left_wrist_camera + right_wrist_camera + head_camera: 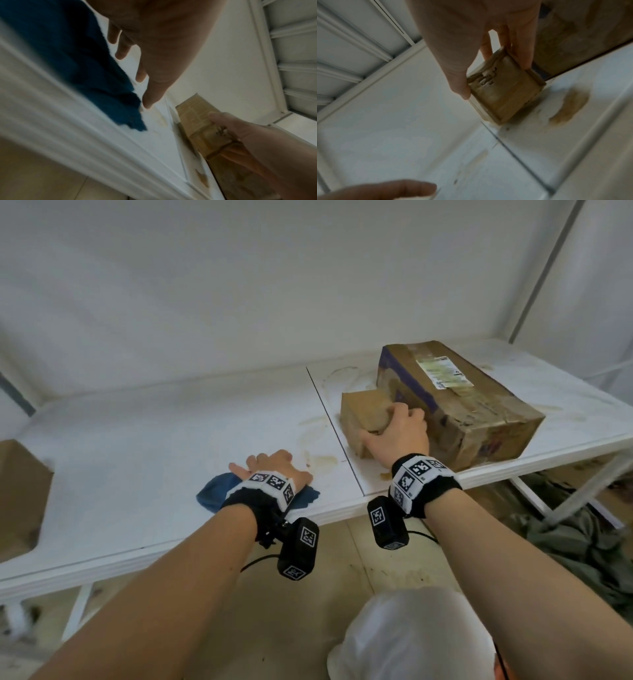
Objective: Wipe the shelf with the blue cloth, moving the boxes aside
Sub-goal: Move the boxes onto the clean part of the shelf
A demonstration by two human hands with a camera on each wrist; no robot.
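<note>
The right hand [397, 433] grips the small cardboard box [364, 416] against the big taped box [459, 402]. The left hand [270, 470], fingers flat, presses the blue cloth [214, 491] near the shelf [137, 446] edge. The cloth may slip off if dragged outward.

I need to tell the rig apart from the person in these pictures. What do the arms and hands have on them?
Both forearms are bare, with no sleeves or gloves. The left hand and right hand each have a black wrist band faced with white tiles printed with black square tag markers. A black, boxy camera unit with the same markers hangs under each wrist, trailing a thin black cable.
</note>
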